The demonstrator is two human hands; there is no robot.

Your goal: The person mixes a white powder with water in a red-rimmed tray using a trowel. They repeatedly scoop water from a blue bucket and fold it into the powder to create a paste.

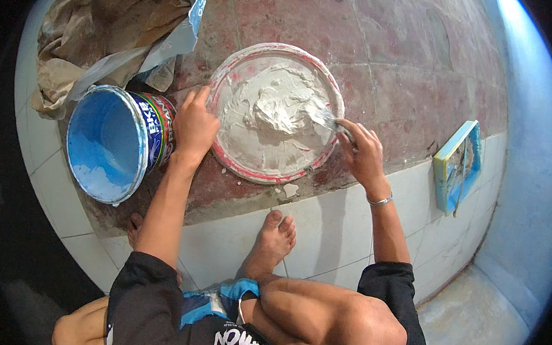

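Observation:
On the floor lies a round red tray or lid [275, 177] with a raised rim, coated with off-white paste. A mound of the paste [280, 108] sits in its middle. My right hand [363, 152] grips the handle of a putty knife [325, 118], whose metal blade is in the paste at the right side of the mound. My left hand [196, 126] rests at the tray's left rim, fingers bent over the edge; what lies under the fingers is partly hidden.
A paint bucket [108, 148], blue inside, lies tipped on its side at the left. Behind it is a crumpled plastic sack [109, 29]. A blue box-shaped tray [456, 164] with residue stands at the right, near a light blue wall [530, 197].

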